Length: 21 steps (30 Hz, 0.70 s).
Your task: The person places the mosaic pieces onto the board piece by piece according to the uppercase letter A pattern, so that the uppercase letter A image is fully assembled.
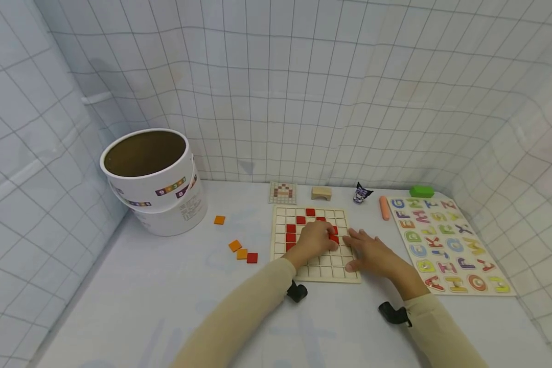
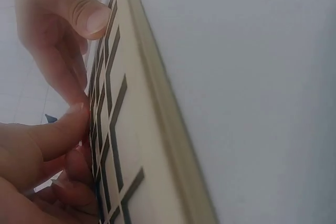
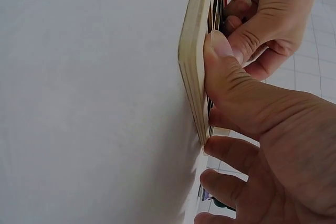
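A wooden grid board (image 1: 326, 273) lies on the table, with several red square tiles (image 1: 291, 237) set in its cells in an arch shape. Over the board's middle reaches my left hand (image 1: 314, 239), its thumb and fingers curled around a red tile (image 1: 334, 239) at the right side of the arch. Part of the board is hidden beneath that hand. My right hand (image 1: 372, 255) rests at the board's right edge, fingers spread. In the right wrist view its thumb (image 3: 223, 59) lies over the board's rim (image 3: 193, 56).
Orange tiles (image 1: 235, 246) and a loose red tile (image 1: 252, 258) lie left of the board. A white bucket (image 1: 165, 204) stands at back left. Behind the board are a pattern card (image 1: 283, 193), a wooden arch block (image 1: 321, 192) and a purple figure (image 1: 361, 193). An alphabet board (image 1: 451, 245) lies right.
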Available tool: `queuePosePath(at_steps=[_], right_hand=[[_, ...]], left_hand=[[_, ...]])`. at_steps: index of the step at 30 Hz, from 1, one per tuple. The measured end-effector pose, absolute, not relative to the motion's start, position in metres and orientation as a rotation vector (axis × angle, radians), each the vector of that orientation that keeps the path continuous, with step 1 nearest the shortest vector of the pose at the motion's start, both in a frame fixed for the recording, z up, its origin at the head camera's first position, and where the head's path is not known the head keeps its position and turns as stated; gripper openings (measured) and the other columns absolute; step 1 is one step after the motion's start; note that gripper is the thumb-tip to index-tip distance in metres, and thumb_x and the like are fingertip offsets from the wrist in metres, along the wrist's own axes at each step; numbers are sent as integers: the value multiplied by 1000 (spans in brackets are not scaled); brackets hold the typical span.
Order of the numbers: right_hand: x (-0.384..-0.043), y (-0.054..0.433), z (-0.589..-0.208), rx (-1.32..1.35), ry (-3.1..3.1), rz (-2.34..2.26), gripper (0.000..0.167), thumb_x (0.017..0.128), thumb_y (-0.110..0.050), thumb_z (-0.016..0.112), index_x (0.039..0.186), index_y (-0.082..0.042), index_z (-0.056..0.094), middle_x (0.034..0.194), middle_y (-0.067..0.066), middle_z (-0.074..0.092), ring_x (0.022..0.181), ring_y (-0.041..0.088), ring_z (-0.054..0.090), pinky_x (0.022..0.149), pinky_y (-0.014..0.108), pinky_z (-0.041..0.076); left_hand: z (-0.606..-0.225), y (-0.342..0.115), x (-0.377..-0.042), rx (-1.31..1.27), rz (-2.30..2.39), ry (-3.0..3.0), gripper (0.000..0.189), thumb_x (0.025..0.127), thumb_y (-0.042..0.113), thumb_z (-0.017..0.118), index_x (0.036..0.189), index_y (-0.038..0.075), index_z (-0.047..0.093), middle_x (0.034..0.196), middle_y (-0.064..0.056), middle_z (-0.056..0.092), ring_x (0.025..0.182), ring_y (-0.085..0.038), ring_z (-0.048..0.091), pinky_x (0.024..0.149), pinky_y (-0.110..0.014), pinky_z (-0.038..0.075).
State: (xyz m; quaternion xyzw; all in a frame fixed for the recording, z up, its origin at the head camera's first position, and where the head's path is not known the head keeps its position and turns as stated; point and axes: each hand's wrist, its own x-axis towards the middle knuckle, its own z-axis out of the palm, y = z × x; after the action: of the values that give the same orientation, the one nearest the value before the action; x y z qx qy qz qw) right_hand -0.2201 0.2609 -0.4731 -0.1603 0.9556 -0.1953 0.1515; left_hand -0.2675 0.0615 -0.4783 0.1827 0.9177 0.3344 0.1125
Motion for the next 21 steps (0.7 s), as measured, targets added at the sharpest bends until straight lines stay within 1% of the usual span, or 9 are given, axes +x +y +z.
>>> queuePosePath(at_steps=[3,7,10,14,16,18,21], right_hand=[[-220,261,-474,-460,2739,-567,87,82,-45,80,152,-7,47,165,18,27,152,47,17,117,69,14],[-220,262,-475,-450,2738,-574,86,82,-43,81,152,-7,47,166,17,27,153,46,17,118,68,13],[-220,260,-474,-451,2735,-581,86,82,-42,81,152,-7,47,166,17,27,152,46,17,118,68,13],[-220,258,-475,-454,2716,-595,86,82,-44,80,153,-7,46,166,17,26,153,46,16,118,68,13],[-220,258,-475,-452,2709,-597,86,83,-44,80,153,-7,46,166,16,25,153,46,16,118,68,12],[-220,259,-475,-448,2711,-599,86,83,-44,79,153,-7,46,166,17,25,153,46,15,118,68,12],[-220,260,-476,-449,2727,-596,85,84,-44,79,153,-7,46,166,17,25,153,46,16,118,68,13]], left_hand=[[-478,63,-266,493,992,2707,26,84,17,83,108,12,74,95,1,71,82,-15,59,73,-30,49],[-479,63,-264,478,1010,2744,19,86,12,77,105,11,74,87,-1,68,76,-16,57,68,-29,47],[-479,62,-262,498,986,2782,13,88,12,74,101,11,74,88,0,70,77,-15,58,69,-28,48],[-478,58,-260,514,948,2797,10,91,13,72,100,12,74,93,1,72,80,-15,59,72,-29,50],[-476,55,-259,514,957,2779,13,92,13,71,104,12,74,92,1,72,78,-14,59,71,-28,50],[-472,51,-259,552,957,2761,20,94,13,69,114,14,74,90,3,71,75,-10,57,69,-25,48],[-464,46,-259,657,922,2709,33,97,10,64,128,16,71,79,2,67,64,-9,52,58,-22,42]])
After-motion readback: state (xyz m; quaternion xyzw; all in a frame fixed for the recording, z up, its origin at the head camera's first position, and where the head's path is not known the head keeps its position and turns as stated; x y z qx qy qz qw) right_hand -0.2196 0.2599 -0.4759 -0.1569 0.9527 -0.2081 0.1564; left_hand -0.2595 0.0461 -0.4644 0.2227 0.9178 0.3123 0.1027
